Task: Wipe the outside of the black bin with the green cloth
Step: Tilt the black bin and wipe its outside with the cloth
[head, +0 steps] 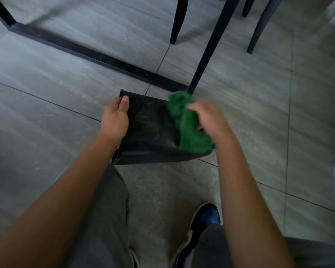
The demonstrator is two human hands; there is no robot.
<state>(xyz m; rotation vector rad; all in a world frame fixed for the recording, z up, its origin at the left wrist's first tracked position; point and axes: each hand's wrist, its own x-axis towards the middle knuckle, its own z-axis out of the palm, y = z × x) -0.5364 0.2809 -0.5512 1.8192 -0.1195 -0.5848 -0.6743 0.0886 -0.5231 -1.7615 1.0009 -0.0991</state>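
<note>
The black bin point(149, 128) is held above the grey floor in front of my knees, its dusty side wall facing up. My left hand point(115, 118) grips its left edge, thumb on the outer wall and fingers hidden behind. My right hand point(209, 118) holds the bunched green cloth point(188, 124) against the bin's right side. The cloth covers that edge of the bin.
A black table frame bar point(97, 55) runs across the tiled floor just beyond the bin, with a slanted leg point(207, 55) rising near the cloth. Dark chair legs point(177, 22) stand farther back. My grey trousers and a blue-black shoe point(205, 221) are below.
</note>
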